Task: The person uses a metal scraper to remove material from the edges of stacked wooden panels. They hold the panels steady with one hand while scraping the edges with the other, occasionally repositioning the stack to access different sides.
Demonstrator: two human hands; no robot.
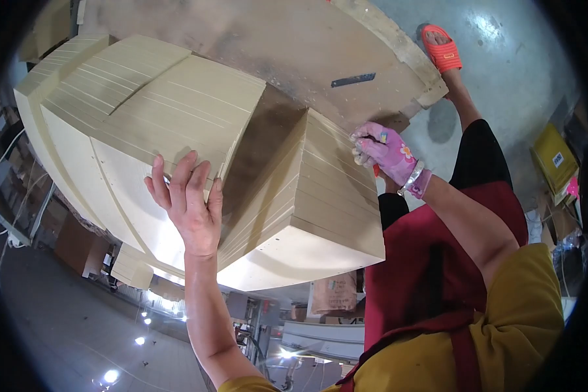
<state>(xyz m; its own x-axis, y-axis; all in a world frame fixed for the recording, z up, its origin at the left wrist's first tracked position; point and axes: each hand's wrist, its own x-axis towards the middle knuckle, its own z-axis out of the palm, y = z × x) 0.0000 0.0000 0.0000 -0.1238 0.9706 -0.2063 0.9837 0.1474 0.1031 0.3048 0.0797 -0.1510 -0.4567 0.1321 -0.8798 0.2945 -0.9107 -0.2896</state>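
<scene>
My bare left hand lies flat with fingers spread on the side of a tall stack of cream boards, its fingertips at the stack's upper edge. A second, lower stack of cream boards stands to the right of it, with a shadowed gap between the two. My right hand, in a pink glove, is curled at the far right corner of this second stack. A small red object pokes out under the glove; what it is I cannot tell.
Both stacks rest on a worn wooden platform, where a dark flat strip lies. My foot in an orange sandal stands on the concrete floor beside it. A yellow box is at the right; a brown carton lies below the stacks.
</scene>
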